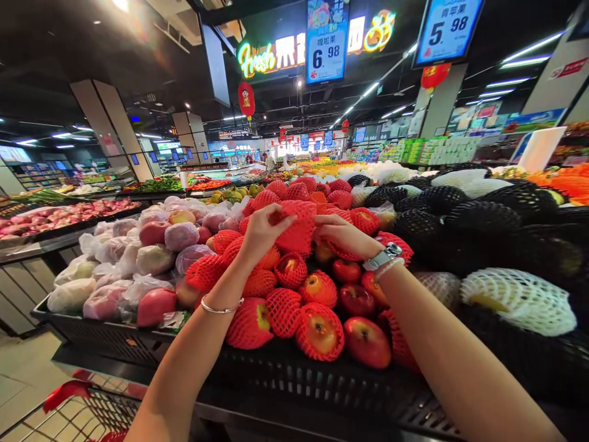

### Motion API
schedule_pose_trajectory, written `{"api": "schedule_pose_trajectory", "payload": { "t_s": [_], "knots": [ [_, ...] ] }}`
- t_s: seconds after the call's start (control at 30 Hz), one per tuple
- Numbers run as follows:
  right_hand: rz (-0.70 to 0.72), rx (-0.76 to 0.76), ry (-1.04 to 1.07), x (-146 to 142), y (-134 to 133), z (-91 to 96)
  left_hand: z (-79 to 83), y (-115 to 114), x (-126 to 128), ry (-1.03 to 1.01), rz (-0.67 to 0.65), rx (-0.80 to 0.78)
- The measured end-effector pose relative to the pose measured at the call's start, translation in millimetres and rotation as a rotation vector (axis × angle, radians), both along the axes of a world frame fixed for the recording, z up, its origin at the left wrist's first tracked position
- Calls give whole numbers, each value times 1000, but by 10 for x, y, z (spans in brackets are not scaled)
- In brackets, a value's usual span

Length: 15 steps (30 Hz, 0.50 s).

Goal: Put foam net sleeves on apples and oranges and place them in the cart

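My left hand [267,230] pinches the left upper edge of a red foam net sleeve [299,227] between thumb and fingers. The sleeve hangs rather flat above the apple pile; I cannot see whether anything is inside it. At its right edge, my right hand [340,233] has its fingers bent and closed on the net, with the fingertips partly hidden. Below both hands lie red apples, several in red foam nets, such as a netted apple [319,331] at the front. Beside it sits a bare apple [367,342].
A black crate [294,374] holds the apples. Plastic-wrapped fruit [156,259] lies to the left, and large fruit in black and white nets [519,298] to the right. A shopping cart [73,396] stands at the lower left. Price screens [327,40] hang overhead.
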State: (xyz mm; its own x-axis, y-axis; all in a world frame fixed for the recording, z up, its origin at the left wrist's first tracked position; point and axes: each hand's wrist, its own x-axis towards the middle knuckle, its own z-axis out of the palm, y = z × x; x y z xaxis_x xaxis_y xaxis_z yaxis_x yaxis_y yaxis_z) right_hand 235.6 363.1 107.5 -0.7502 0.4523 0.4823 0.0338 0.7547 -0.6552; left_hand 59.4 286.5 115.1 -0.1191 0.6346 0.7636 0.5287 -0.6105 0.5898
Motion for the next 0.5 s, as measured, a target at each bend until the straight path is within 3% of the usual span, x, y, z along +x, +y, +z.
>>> {"api": "schedule_pose_trajectory", "payload": {
  "t_s": [0.07,0.17,0.23,0.33,0.43,0.5],
  "knots": [
    [-56,28,35,-58,57,-55,2,28,-58,-87,8,115],
    [-253,107,66,-222,148,-178,-11,108,-201,-167,65,194],
    [-310,153,29,-361,190,-270,-39,183,-300,-191,118,169],
    [-276,214,-108,-535,218,-378,-77,258,-374,-166,141,26],
    [-287,261,-230,-600,237,-432,-90,209,-313,76,236,-204],
    [-326,278,-298,-591,254,-453,-98,117,-211,417,326,-375]
  ]
}}
